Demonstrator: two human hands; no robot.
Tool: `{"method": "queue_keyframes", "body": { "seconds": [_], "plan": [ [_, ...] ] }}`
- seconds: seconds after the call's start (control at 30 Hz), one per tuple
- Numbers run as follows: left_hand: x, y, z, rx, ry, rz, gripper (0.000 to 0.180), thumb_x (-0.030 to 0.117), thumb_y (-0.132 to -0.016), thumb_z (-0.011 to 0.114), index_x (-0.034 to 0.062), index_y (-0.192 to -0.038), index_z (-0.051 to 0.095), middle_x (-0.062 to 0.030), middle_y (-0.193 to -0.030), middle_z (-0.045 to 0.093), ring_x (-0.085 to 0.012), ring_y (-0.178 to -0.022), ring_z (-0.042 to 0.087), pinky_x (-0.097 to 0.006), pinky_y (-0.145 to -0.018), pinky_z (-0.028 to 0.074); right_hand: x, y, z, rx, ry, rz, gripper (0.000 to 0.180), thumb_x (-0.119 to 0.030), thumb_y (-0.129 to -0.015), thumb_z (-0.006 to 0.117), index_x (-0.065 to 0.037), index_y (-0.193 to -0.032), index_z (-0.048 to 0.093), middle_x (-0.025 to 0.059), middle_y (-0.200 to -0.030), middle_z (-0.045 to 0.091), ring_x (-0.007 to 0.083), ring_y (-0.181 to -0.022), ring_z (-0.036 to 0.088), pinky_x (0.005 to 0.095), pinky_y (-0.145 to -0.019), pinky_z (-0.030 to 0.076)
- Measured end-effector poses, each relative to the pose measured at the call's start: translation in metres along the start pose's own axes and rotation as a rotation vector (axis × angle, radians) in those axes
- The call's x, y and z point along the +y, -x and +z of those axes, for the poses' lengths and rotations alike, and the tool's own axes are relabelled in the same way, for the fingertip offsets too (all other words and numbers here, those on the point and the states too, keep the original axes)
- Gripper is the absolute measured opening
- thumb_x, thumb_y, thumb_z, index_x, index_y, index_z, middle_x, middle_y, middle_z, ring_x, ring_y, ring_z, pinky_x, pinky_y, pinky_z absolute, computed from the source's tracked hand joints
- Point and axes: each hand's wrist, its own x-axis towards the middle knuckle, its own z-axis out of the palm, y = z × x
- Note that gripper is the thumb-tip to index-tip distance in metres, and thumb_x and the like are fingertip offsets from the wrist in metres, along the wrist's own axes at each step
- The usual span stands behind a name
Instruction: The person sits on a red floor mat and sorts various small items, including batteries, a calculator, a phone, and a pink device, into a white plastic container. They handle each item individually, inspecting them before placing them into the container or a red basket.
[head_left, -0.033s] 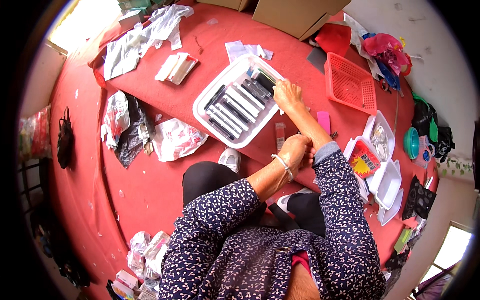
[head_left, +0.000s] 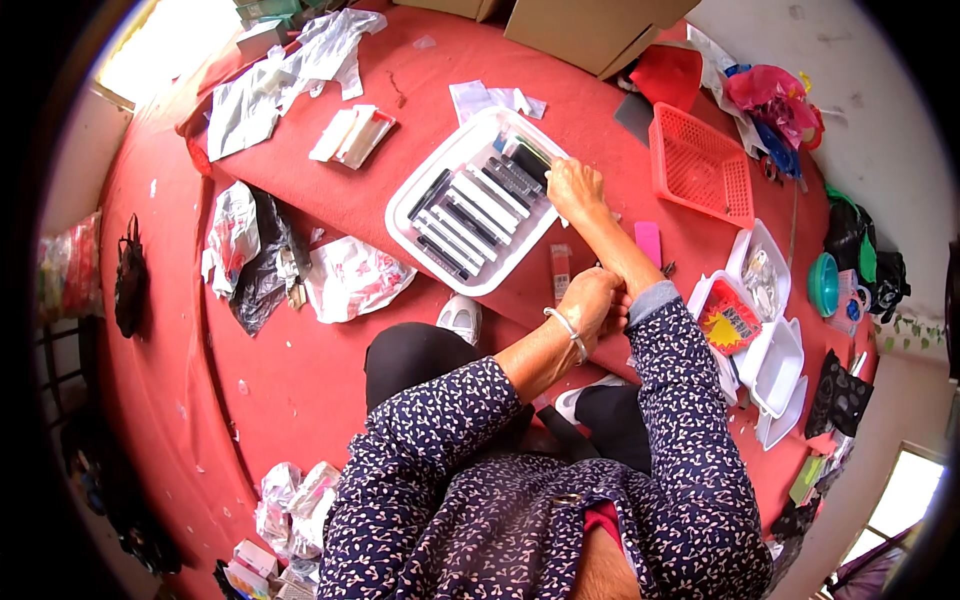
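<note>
A white plastic bin (head_left: 404, 237) stands in front of me, slightly tilted in view. Inside it lie rows of slim black and white boxes (head_left: 472, 219), side by side. At the bin's far right edge, my right hand (head_left: 575, 188) is closed on the rim, its fingertips partly hidden. My left hand (head_left: 593, 303), with a pale bangle on its wrist, wraps round my right forearm just above the cuff. A small clear packet (head_left: 561, 262) lies on the red cloth between the bin and my left hand.
A red perforated basket (head_left: 742, 195) and white containers (head_left: 777, 368) sit to the right, near a pink card (head_left: 648, 243). Plastic bags (head_left: 352, 279) and a bundle of packets (head_left: 354, 136) lie left. Cardboard boxes (head_left: 570, 35) stand at the back. Red cloth (head_left: 290, 390) covers the floor.
</note>
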Motion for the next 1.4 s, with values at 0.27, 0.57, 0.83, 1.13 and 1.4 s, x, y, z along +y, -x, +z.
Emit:
{"method": "queue_keyframes", "body": {
  "seconds": [0.27, 0.57, 0.83, 1.13, 1.4],
  "plan": [
    [-0.001, -0.009, -0.005, 0.063, 0.054, 0.105, 0.009, 0.016, -0.081, 0.044, 0.0074, -0.076, 0.044, -0.0016, -0.064, 0.047, -0.0116, -0.050, 0.044, -0.024, -0.045, 0.039, -0.013, -0.023, 0.009, -0.094, 0.052, -0.150, 0.019, -0.014, -0.079, 0.048, -0.005, -0.079, 0.065, 0.0143, -0.082, 0.064, 0.0278, -0.079, 0.063, 0.0370, -0.066, 0.051],
    [0.001, -0.006, -0.003, -0.025, -0.006, 0.110, 0.010, 0.017, -0.080, 0.044, 0.0083, -0.076, 0.046, -0.0010, -0.063, 0.049, -0.0101, -0.050, 0.044, -0.023, -0.045, 0.038, -0.007, -0.027, -0.005, -0.173, -0.065, -0.059, 0.020, -0.023, -0.072, 0.061, -0.005, -0.080, 0.063, 0.0182, -0.081, 0.062, 0.0344, -0.080, 0.061, 0.0450, -0.069, 0.048],
    [-0.002, -0.004, 0.000, -0.029, -0.009, 0.089, 0.009, 0.015, -0.078, 0.044, 0.0078, -0.073, 0.047, -0.0014, -0.063, 0.049, -0.0105, -0.053, 0.044, -0.025, -0.049, 0.038, -0.002, -0.018, -0.011, -0.195, -0.076, -0.011, 0.019, -0.019, -0.071, 0.058, -0.005, -0.082, 0.064, 0.0197, -0.084, 0.062, 0.0349, -0.082, 0.061, 0.0437, -0.071, 0.049],
    [-0.006, 0.000, 0.001, -0.145, -0.119, 0.029, 0.011, 0.014, -0.077, 0.044, 0.0062, -0.076, 0.052, -0.0019, -0.062, 0.053, -0.0097, -0.054, 0.047, -0.023, -0.049, 0.038, -0.008, -0.032, -0.074, 0.022, -0.107, -0.291, 0.014, -0.018, -0.076, 0.054, -0.011, -0.083, 0.063, 0.0099, -0.081, 0.062, 0.0267, -0.077, 0.062, 0.0396, -0.067, 0.050],
    [-0.012, -0.012, 0.000, -0.009, 0.044, 0.094, 0.012, 0.016, -0.078, 0.045, 0.0077, -0.069, 0.048, -0.0014, -0.057, 0.048, -0.0112, -0.045, 0.043, -0.025, -0.042, 0.034, -0.042, -0.078, -0.036, 0.110, 0.300, -0.645, 0.012, -0.009, -0.077, 0.050, -0.013, -0.085, 0.059, 0.0049, -0.082, 0.059, 0.0214, -0.077, 0.061, 0.0330, -0.060, 0.052]
  ]
}}
